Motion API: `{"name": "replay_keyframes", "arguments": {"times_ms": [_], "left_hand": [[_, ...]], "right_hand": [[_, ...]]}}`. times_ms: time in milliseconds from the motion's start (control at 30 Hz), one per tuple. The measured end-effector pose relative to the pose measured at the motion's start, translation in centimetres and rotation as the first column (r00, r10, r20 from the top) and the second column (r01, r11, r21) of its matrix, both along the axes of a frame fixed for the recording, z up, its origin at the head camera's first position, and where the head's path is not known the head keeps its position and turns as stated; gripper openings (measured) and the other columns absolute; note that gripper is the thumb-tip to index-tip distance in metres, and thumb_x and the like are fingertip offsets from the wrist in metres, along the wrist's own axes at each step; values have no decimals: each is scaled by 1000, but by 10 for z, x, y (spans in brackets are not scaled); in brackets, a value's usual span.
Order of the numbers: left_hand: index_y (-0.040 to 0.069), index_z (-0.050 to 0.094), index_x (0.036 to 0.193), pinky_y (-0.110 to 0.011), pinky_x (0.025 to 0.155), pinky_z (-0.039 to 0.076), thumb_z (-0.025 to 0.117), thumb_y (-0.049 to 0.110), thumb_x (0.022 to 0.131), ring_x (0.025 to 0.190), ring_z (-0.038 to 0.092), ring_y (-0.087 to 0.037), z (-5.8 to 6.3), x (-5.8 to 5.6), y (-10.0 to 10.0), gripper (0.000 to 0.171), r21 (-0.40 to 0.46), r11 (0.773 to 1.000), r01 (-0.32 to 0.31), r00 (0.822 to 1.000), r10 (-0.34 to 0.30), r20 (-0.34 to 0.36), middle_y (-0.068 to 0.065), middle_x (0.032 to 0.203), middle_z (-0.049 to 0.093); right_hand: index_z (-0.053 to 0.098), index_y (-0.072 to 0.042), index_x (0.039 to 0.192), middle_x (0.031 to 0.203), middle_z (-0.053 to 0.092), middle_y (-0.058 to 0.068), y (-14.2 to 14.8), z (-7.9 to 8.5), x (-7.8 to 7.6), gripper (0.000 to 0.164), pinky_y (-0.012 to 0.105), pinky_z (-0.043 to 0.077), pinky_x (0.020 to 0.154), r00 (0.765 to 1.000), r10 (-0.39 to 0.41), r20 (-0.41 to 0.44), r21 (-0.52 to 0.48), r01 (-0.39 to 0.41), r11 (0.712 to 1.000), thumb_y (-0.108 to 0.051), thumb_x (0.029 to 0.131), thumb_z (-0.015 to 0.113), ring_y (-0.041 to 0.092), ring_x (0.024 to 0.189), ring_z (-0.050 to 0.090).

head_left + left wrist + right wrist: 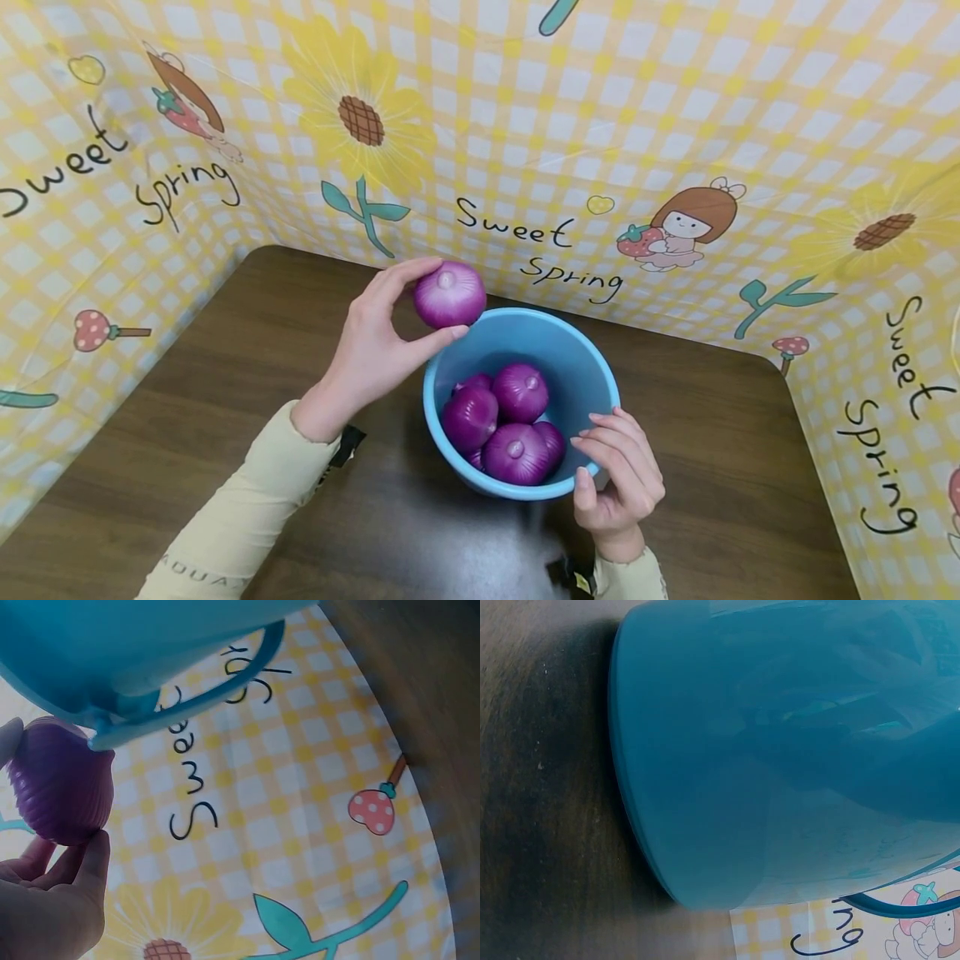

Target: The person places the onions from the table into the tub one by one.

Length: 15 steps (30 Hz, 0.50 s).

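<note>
A purple onion (450,295) is held between the thumb and fingers of my left hand (375,337), at the far left rim of a blue bucket (581,358). The left wrist view shows the same onion (64,780) gripped beside the bucket's rim and handle (202,701). Inside the bucket lie several more purple onions (520,392). My right hand (618,475) is at the bucket's right rim, fingers over the edge and thumb outside. In the right wrist view the bucket's outer wall (780,765) fills most of the picture, and the hand is not seen.
The bucket stands on a dark brown wooden table (720,467). A yellow checked cloth (510,125) with flowers and lettering rises behind the table and along both sides. The bucket's handle lies on its far side, close to the cloth.
</note>
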State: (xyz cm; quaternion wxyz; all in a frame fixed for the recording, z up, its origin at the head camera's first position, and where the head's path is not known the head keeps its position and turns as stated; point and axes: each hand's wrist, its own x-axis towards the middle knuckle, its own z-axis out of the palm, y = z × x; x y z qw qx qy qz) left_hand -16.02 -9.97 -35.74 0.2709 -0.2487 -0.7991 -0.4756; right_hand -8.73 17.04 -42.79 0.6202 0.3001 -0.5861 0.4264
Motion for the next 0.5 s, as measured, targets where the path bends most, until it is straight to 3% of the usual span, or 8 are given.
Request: {"name": "replay_keyframes", "arguments": {"times_ms": [500], "left_hand": [[9,59,140,-38,97,53,96,15,71,127,52,-20,11,12,16,78,23,994,103,994,-102,-42,-2,139,59]], "right_hand": [[69,6,63,62,64,19,0,-1,-1,44,46,57,88,1000,4,-4,-6,-4,1000,-28,91,66,38,64,63]]}}
